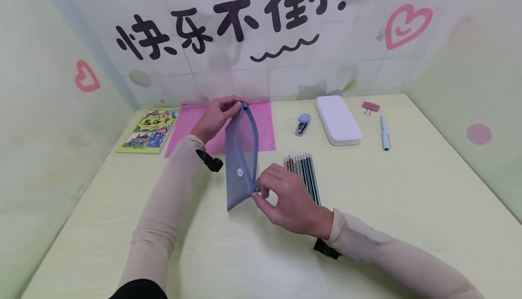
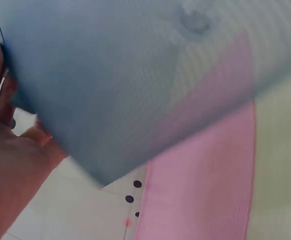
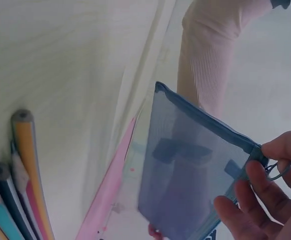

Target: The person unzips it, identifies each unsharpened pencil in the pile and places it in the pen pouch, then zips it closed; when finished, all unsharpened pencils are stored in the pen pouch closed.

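Observation:
A blue translucent mesh zipper pouch (image 1: pixel 235 183) stands on its side above the table, stretched between the two hands. Its far upper corner is pinched by the left hand (image 1: pixel 216 118). At the near end, the right hand (image 1: pixel 291 201) pinches the zipper by its pull, a small ring (image 3: pixel 279 171) seen in the right wrist view. The zipper's two edges stand apart, with a long gap between them. The mesh (image 2: pixel 95 90) fills much of the left wrist view and partly covers the left fingers. Several pencils (image 1: pixel 310 176) lie beside the right hand, which partly hides them.
A pink folder (image 1: pixel 263 129) lies behind the pouch, with a yellow picture booklet (image 1: pixel 148 131) on its left. Toward the back right are a small blue stapler (image 1: pixel 303 123), a white case (image 1: pixel 338 120), a red binder clip (image 1: pixel 370 107) and a light blue pen (image 1: pixel 385 132). Walls enclose the table.

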A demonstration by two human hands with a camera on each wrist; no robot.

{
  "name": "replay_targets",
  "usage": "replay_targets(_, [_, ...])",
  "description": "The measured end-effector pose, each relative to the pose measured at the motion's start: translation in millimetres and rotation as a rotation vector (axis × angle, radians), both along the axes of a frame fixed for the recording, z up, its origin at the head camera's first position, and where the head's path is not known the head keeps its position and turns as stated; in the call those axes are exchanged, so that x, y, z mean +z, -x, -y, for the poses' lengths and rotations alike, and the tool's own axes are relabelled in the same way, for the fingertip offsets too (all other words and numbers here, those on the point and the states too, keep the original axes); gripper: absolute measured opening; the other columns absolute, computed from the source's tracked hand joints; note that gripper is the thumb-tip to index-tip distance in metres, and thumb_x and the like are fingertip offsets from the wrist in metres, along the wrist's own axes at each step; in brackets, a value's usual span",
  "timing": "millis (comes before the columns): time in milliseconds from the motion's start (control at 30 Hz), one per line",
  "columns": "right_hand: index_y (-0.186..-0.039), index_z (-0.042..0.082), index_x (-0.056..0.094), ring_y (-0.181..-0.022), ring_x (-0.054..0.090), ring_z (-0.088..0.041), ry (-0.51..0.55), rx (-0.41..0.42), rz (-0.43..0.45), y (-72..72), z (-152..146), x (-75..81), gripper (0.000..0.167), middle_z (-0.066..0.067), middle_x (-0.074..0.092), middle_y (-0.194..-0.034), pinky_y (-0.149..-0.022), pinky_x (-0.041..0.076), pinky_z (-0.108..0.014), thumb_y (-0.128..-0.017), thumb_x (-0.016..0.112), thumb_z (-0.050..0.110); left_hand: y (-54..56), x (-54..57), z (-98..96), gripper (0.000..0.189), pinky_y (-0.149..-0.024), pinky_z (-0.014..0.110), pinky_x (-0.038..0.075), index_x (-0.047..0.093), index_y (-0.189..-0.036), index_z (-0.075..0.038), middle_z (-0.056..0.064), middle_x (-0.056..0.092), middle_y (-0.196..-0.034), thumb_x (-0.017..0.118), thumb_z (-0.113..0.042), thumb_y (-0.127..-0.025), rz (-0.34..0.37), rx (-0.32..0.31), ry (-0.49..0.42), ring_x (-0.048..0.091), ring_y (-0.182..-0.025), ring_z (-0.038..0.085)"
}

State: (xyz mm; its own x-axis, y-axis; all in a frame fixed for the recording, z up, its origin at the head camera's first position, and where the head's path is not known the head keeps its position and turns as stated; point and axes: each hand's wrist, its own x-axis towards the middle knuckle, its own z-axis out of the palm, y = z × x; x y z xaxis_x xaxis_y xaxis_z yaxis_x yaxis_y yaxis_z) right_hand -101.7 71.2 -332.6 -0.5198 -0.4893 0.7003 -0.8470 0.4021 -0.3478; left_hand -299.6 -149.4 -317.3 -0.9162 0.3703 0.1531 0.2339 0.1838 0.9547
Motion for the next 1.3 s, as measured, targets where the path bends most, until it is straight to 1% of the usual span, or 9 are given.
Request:
replay_targets(133, [-0.072,0.011,0.055,-0.081,0.06,-0.013,-0.029,-0.024,-0.067,4.0,-2,-0.5,0.025,0.001,0.062,-0.077,-0.068,0.053,-0.023,-0.08,0.077,0.004,-3.7,-4.0,-2.1,0.039,-0.116,0.043,0.043,0.062,-0.135,-0.009,0.006,0.061,-0.137,0.053,-0.032,-0.104,0.0,-0.07,0.118,0.055,-0.133,0.024])
replay_targets(333, [-0.071,0.009,0.057,-0.081,0.062,-0.014,-0.045,-0.068,-0.112,10.0,-5,-4.0,0.024,-0.001,0.064,-0.077,-0.068,0.055,-0.024,-0.078,0.079,0.003,-20.4,-2.7,-0.2,0.047,-0.12,0.052,0.037,0.051,-0.147,-0.016,0.004,0.053,-0.15,0.058,-0.025,-0.101,0.007,-0.141,0.193,0.043,-0.146,0.028])
replay_targets(467, [-0.072,0.009,0.057,-0.081,0.062,-0.014,-0.061,-0.08,-0.108,10.8,-5,-8.4,0.023,-0.001,0.064,-0.078,-0.068,0.055,-0.024,-0.078,0.079,0.004,-37.0,-0.9,-1.0,0.052,-0.114,0.051,0.045,0.048,-0.148,-0.012,0.007,0.047,-0.155,0.059,-0.014,-0.098,0.003,-0.143,0.238,0.036,-0.15,0.034])
replay_targets(567, [-0.073,0.009,0.058,-0.081,0.062,-0.014,-0.072,-0.088,-0.103,10.9,-5,-11.2,0.022,-0.001,0.065,-0.078,-0.069,0.056,-0.024,-0.079,0.079,0.004,-51.9,2.3,-3.1,0.043,-0.096,0.046,0.059,0.056,-0.139,-0.008,0.013,0.054,-0.146,0.061,-0.014,-0.097,-0.004,-0.073,0.31,0.052,-0.138,0.037])
replay_targets(733, [-0.072,0.01,0.059,-0.079,0.061,-0.013,-0.097,-0.1,-0.083,10.6,-4,-14.6,0.022,0.001,0.064,-0.075,-0.067,0.054,-0.023,-0.078,0.08,0.006,-73.9,10.0,-6.7,0.028,-0.068,0.036,0.064,0.066,-0.121,-0.004,0.016,0.068,-0.103,0.062,-0.013,-0.095,-0.021,0.04,0.452,0.073,-0.084,0.026])
replay_targets(867, [-0.074,0.014,0.059,-0.079,0.063,-0.01,-0.181,-0.036,0.057,12.1,-10,-15.0,0.023,0.004,0.065,-0.075,-0.067,0.053,-0.021,-0.081,0.081,0.013,-80.4,11.8,-10.3,0.024,-0.066,0.038,0.064,0.069,-0.114,-0.001,0.013,0.069,-0.086,0.064,-0.007,-0.091,-0.056,0.031,0.5,0.069,-0.066,0.017])
replay_targets(1033, [-0.093,0.012,0.066,-0.082,0.067,-0.011,-0.307,0.1,0.404,26.6,-30,-7.5,0.016,0.0,0.071,-0.09,-0.072,0.058,-0.021,-0.085,0.079,0.015,-81.4,7.2,-9.9,0.021,-0.066,0.038,0.063,0.07,-0.11,0.0,0.013,0.071,-0.084,0.069,-0.006,-0.091,-0.041,0.011,0.522,0.066,-0.065,0.016])
replay_targets(1133, [-0.095,0.008,0.068,-0.076,0.066,-0.009,-0.336,0.08,0.516,41.6,-43,-2.9,0.013,-0.002,0.071,-0.089,-0.07,0.057,-0.021,-0.086,0.076,0.009,-82.6,2.9,-5.7,0.022,-0.064,0.033,0.061,0.07,-0.111,0.0,0.012,0.071,-0.084,0.071,-0.007,-0.091,-0.03,0.007,0.543,0.066,-0.065,0.016])
replay_targets(1300, [-0.083,0.01,0.068,-0.066,0.059,-0.003,-0.4,-0.005,0.578,63.1,-53,-5.9,0.008,0.002,0.069,-0.075,-0.07,0.052,-0.023,-0.085,0.074,0.004,-86.2,-0.7,-0.5,0.023,-0.064,0.033,0.06,0.071,-0.112,0.0,0.011,0.071,-0.084,0.071,-0.008,-0.09,-0.023,0.001,0.537,0.067,-0.066,0.017])
